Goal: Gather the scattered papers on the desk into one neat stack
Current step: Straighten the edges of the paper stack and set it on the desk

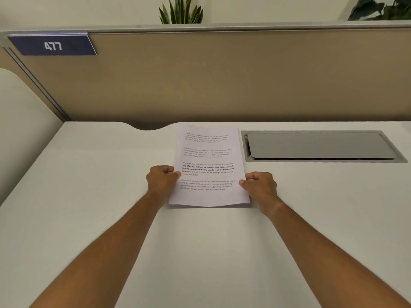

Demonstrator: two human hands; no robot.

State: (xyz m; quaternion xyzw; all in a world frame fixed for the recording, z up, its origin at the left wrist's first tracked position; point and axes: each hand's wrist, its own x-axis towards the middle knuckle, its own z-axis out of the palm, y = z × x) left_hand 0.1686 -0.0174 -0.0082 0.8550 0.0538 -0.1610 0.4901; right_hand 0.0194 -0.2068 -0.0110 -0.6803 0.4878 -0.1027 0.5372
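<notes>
A stack of white papers (209, 156) with printed paragraphs stands on its lower edge on the white desk (89, 196), leaning away from me. My left hand (161, 177) grips the stack's left edge, thumb on the front sheet. My right hand (260, 183) grips the right edge at about the same height. The sheets look aligned, with the bottom edge slightly bowed where it meets the desk. No other loose sheets show on the desk.
A grey cable hatch (322, 146) is set into the desk to the right of the stack. A tan partition (222, 81) with a dark sign reading 477 (53, 46) closes the back. Plants (181, 11) stand behind it. A curved cutout (149, 126) notches the desk's rear edge.
</notes>
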